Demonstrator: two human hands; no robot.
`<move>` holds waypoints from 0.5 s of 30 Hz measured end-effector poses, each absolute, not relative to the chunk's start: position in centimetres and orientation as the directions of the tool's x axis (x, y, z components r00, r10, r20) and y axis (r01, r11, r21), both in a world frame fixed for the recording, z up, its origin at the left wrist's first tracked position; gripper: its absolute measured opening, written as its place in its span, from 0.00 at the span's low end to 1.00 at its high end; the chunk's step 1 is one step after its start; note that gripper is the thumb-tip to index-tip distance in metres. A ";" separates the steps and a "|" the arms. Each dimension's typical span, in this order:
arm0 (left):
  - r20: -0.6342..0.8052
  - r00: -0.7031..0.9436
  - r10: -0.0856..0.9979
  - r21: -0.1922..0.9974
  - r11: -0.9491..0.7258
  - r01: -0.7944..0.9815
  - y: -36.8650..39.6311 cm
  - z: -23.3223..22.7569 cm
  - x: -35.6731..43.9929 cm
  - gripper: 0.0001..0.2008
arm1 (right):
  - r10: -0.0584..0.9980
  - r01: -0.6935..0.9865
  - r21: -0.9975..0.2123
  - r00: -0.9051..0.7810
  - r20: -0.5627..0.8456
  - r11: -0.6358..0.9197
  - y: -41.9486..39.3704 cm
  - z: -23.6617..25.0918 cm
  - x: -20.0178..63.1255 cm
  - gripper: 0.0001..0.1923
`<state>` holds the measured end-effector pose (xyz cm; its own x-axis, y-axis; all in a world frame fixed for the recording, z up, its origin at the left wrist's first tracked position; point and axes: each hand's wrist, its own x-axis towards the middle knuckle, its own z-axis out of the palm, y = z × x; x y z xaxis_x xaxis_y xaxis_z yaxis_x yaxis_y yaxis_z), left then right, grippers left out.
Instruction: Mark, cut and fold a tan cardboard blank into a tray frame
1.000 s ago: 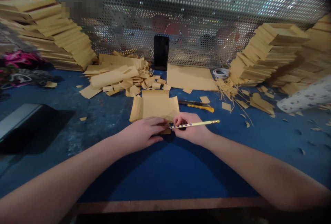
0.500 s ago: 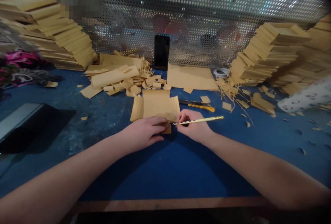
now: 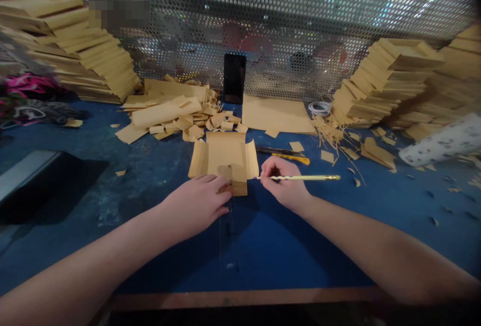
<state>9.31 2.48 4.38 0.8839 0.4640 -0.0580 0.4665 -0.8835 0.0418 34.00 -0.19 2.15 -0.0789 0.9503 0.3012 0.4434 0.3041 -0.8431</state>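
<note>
Utility knife (image 3: 284, 155), phone (image 3: 234, 78), perhaps tape (image 3: 320, 108).

Left hand (image 3: 199, 203) covers the near left corner of the brown paper piece (image 3: 224, 158). A clear ruler (image 3: 229, 215) beside that hand is barely discernible; its markings are unreadable. The pencil (image 3: 300, 178) tip is hidden behind the right hand (image 3: 283, 183). Right of the paper piece, a patterned sleeve (image 3: 443, 143) is blurred and cut off by the frame edge.

head-worn view, forward-down, close over table (image 3: 263, 246)
</note>
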 end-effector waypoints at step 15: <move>0.038 0.814 0.579 0.089 -0.813 0.575 -1.8 2.1 3.2 0.35 | 0.920 0.474 -0.790 -0.150 0.362 0.388 -0.6 2.7 33.2 0.09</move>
<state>3.18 -1.75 2.14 0.8141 0.5795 0.0383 0.5748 -0.8135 0.0887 33.17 -0.61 2.67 -0.1502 0.9201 0.3618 0.4741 0.3882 -0.7903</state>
